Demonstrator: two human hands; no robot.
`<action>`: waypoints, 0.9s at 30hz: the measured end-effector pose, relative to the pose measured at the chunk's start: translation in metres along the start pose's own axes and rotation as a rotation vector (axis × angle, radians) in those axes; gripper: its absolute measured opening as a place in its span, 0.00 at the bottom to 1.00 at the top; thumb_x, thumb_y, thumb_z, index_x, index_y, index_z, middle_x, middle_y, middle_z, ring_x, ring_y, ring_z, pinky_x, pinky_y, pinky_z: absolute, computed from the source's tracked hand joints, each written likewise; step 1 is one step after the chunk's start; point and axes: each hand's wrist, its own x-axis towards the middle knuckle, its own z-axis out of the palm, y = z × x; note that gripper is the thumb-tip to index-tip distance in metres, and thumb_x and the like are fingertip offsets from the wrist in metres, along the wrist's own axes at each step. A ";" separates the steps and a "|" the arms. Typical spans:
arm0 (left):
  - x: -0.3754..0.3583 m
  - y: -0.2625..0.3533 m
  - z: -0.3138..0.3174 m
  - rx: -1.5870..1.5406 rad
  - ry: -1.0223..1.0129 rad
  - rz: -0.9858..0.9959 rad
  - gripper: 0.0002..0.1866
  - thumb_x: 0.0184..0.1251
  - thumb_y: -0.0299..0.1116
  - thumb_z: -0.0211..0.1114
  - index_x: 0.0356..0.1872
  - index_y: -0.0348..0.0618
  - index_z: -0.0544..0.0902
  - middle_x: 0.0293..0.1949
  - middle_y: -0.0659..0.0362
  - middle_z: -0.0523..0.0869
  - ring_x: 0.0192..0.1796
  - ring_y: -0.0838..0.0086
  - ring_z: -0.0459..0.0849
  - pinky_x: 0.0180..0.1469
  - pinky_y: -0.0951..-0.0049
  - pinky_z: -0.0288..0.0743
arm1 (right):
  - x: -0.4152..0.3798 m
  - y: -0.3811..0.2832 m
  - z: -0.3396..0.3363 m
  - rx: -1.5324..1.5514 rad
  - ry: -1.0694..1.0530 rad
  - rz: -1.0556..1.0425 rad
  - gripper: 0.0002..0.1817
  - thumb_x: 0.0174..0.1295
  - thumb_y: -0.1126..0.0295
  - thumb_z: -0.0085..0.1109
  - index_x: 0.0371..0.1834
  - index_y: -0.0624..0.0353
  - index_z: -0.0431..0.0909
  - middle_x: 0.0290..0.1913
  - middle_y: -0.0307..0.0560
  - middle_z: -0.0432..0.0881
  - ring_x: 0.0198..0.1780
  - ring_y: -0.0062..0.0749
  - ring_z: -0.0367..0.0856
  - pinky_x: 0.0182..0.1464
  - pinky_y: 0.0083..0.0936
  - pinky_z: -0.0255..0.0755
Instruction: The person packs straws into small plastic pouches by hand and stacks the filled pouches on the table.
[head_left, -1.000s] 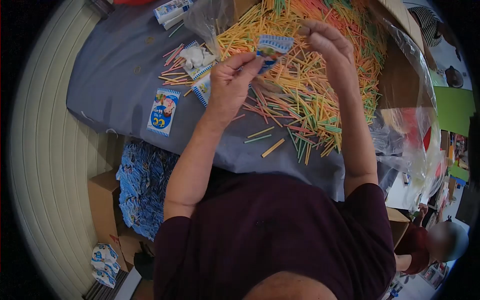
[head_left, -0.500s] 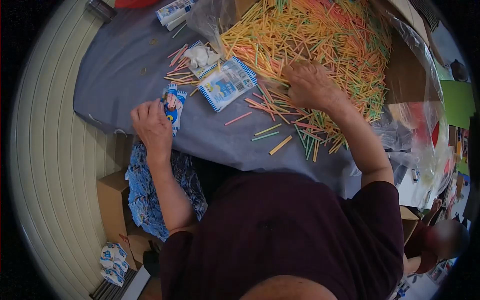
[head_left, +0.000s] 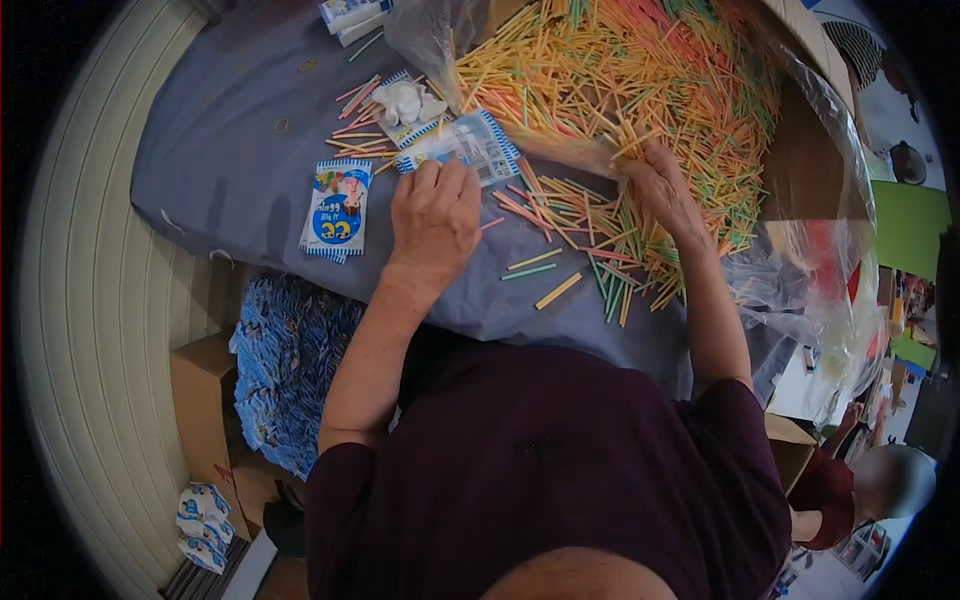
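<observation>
My left hand (head_left: 435, 215) lies on the grey cloth with its fingertips curled over the near edge of a blue-and-white striped packet (head_left: 478, 143). My right hand (head_left: 662, 185) is closed on a small bunch of coloured sticks (head_left: 625, 140) at the front edge of a big pile of orange, yellow and green sticks (head_left: 640, 60). A second packet with a cartoon print (head_left: 336, 208) lies flat to the left of my left hand, apart from it.
Loose sticks (head_left: 545, 280) are scattered on the grey cloth (head_left: 230, 150). A crumpled white wad (head_left: 405, 100) sits on another packet. Clear plastic (head_left: 830, 200) lines the pile's right side. A box of blue packets (head_left: 285, 370) stands below left. Another person (head_left: 880, 485) is at lower right.
My left hand left the cartoon packet on the cloth and moved right onto the striped packet. My right hand closed on sticks and lifted them slightly.
</observation>
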 end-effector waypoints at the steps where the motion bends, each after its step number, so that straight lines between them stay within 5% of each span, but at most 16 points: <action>1: -0.002 -0.001 0.000 0.018 0.035 0.039 0.12 0.45 0.26 0.64 0.35 0.41 0.84 0.35 0.57 0.79 0.42 0.64 0.78 0.42 0.64 0.73 | 0.007 0.008 -0.001 0.007 -0.008 -0.007 0.12 0.66 0.68 0.52 0.49 0.62 0.75 0.36 0.40 0.74 0.41 0.25 0.69 0.47 0.25 0.64; 4: -0.004 -0.004 0.003 -0.022 0.058 0.028 0.12 0.45 0.26 0.64 0.34 0.41 0.84 0.34 0.57 0.78 0.40 0.64 0.79 0.38 0.65 0.74 | 0.017 0.017 -0.011 -0.011 -0.076 -0.074 0.18 0.70 0.61 0.55 0.56 0.62 0.78 0.39 0.34 0.77 0.39 0.20 0.71 0.44 0.22 0.67; 8: 0.000 0.001 -0.007 -0.103 0.019 -0.066 0.10 0.47 0.26 0.65 0.34 0.41 0.85 0.33 0.58 0.78 0.40 0.63 0.79 0.37 0.64 0.75 | 0.013 0.017 -0.014 -0.014 -0.213 -0.016 0.19 0.69 0.65 0.57 0.60 0.62 0.76 0.32 0.33 0.75 0.36 0.17 0.69 0.38 0.20 0.66; 11: 0.008 0.010 -0.019 -0.147 -0.005 -0.156 0.08 0.50 0.26 0.67 0.33 0.41 0.85 0.32 0.59 0.78 0.39 0.61 0.78 0.38 0.62 0.76 | 0.012 0.036 -0.013 -0.035 -0.308 -0.193 0.18 0.67 0.66 0.58 0.57 0.61 0.76 0.35 0.40 0.77 0.39 0.24 0.72 0.43 0.25 0.67; 13: 0.009 0.008 -0.019 -0.159 -0.030 -0.174 0.07 0.52 0.27 0.69 0.34 0.42 0.85 0.31 0.59 0.77 0.39 0.60 0.78 0.39 0.61 0.76 | -0.004 0.031 -0.005 -0.452 -0.150 -0.478 0.15 0.64 0.70 0.58 0.52 0.61 0.76 0.43 0.49 0.78 0.46 0.38 0.73 0.51 0.34 0.66; 17: 0.007 -0.001 -0.010 -0.220 0.024 -0.192 0.07 0.51 0.27 0.69 0.33 0.43 0.85 0.31 0.59 0.77 0.39 0.61 0.77 0.39 0.62 0.75 | -0.035 0.032 0.010 -0.525 -0.056 -0.605 0.12 0.64 0.73 0.54 0.50 0.60 0.75 0.49 0.50 0.76 0.54 0.45 0.73 0.58 0.38 0.66; 19: 0.006 0.001 -0.007 -0.120 0.095 -0.108 0.05 0.50 0.26 0.67 0.29 0.43 0.83 0.31 0.59 0.77 0.39 0.62 0.78 0.38 0.63 0.76 | -0.035 0.044 0.009 -0.422 0.014 -0.662 0.07 0.70 0.71 0.51 0.46 0.61 0.74 0.46 0.49 0.76 0.48 0.42 0.74 0.54 0.37 0.68; 22: 0.000 0.006 -0.001 0.000 0.082 -0.044 0.03 0.49 0.24 0.64 0.26 0.43 0.80 0.31 0.59 0.77 0.38 0.62 0.78 0.37 0.64 0.76 | -0.031 0.044 0.003 0.660 0.138 -0.249 0.10 0.77 0.65 0.45 0.39 0.57 0.71 0.31 0.39 0.70 0.36 0.30 0.72 0.44 0.29 0.69; 27: 0.000 0.006 -0.003 -0.029 0.103 -0.047 0.03 0.49 0.24 0.63 0.24 0.43 0.78 0.30 0.59 0.77 0.37 0.62 0.78 0.37 0.65 0.76 | -0.006 0.041 -0.031 1.127 0.207 -0.118 0.10 0.76 0.63 0.49 0.35 0.53 0.69 0.27 0.34 0.63 0.28 0.22 0.60 0.31 0.23 0.61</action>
